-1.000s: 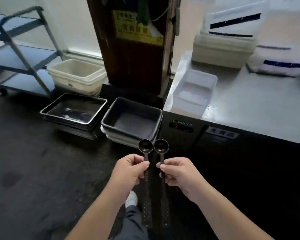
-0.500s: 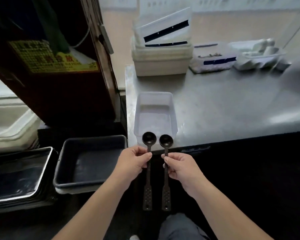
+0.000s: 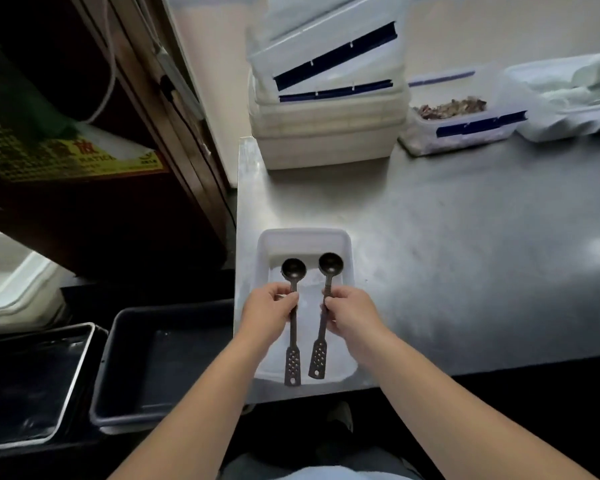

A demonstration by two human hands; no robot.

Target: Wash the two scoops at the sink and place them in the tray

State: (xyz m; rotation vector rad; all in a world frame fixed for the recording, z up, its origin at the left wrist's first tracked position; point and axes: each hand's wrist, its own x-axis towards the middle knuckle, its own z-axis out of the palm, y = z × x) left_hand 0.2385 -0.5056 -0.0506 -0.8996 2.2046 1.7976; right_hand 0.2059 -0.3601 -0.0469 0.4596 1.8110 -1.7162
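Two dark long-handled scoops with perforated handle ends hang side by side over a white plastic tray [image 3: 303, 237] at the steel counter's left front corner. My left hand [image 3: 269, 308] pinches the stem of the left scoop [image 3: 292, 271]. My right hand [image 3: 352, 311] pinches the stem of the right scoop [image 3: 330, 263]. Both bowls point away from me, over the tray's inside. Whether the scoops touch the tray floor I cannot tell.
The steel counter [image 3: 465, 254] carries stacked white lidded containers [image 3: 329, 126] at the back and a clear box with brown scraps [image 3: 461, 119]. On the floor to the left sit a dark bin [image 3: 160, 362] and metal pans [image 3: 32, 382]. A dark wooden door [image 3: 101, 202] stands left.
I have come closer to the counter. Both hands moved forward with the scoops, from in front of the counter edge to over the white tray.
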